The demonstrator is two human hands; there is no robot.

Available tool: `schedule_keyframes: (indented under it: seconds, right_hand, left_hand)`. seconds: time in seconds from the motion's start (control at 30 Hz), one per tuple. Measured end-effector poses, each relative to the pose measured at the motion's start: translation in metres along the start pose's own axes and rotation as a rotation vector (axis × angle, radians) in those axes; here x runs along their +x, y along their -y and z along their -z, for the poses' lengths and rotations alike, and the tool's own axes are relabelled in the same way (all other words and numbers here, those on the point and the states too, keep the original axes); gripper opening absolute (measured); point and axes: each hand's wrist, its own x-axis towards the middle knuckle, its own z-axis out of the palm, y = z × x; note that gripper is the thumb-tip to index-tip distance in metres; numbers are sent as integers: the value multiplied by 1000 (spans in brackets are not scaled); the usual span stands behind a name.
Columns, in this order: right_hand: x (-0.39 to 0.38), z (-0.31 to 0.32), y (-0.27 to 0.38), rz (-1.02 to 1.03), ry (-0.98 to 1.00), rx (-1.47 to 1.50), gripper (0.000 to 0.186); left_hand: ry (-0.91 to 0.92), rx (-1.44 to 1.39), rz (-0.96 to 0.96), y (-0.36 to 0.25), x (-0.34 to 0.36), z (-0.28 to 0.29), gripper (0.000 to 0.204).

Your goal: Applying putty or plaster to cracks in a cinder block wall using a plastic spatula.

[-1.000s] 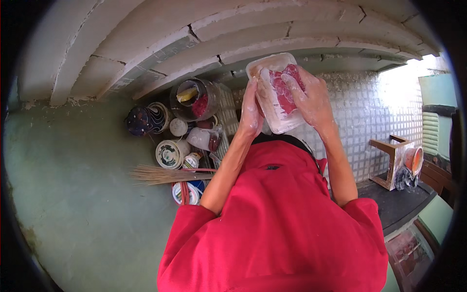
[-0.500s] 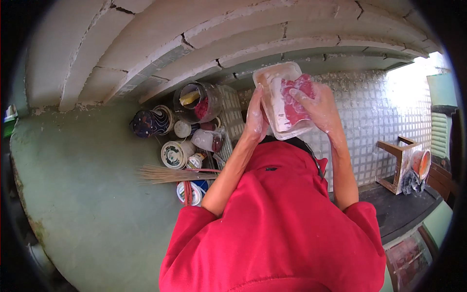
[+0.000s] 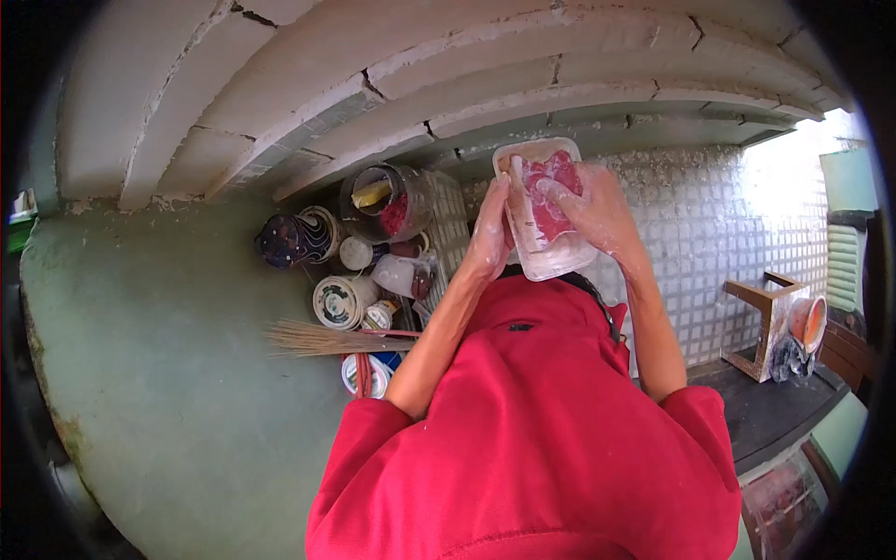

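Note:
My left hand [image 3: 489, 233], smeared with white, grips the left side of a white rectangular plastic container [image 3: 546, 261] held up in front of my red top. A red-pink piece [image 3: 556, 168], coated in patches of white paste, lies in it; I cannot tell whether it is sponge or cloth. My right hand [image 3: 597, 210], also whitened, has its fingers pressed on this piece, thumb across its face, partly hiding it.
Left are several buckets [image 3: 336, 301], a large container [image 3: 411, 201] holding yellow and pink items, and a straw broom [image 3: 317, 338]. Right, a wooden frame [image 3: 765, 308], orange-lined bucket [image 3: 808, 322] and crumpled plastic [image 3: 791, 359] stand on a dark ledge [image 3: 775, 420]. Cracked beams [image 3: 485, 112] arch across the top.
The container and both my hands sit somewhat lower in the view than a second ago. My right thumb and the red-pink piece have shifted slightly within the container; both hands keep their hold.

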Motion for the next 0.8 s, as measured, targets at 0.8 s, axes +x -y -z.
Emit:
schedule_keyframes:
  seconds: [0.8]
  right_hand:
    - [18,-59,67,-73,-143,902,24]
  left_hand:
    - [49,-216,-124,-94,-18,68,64]
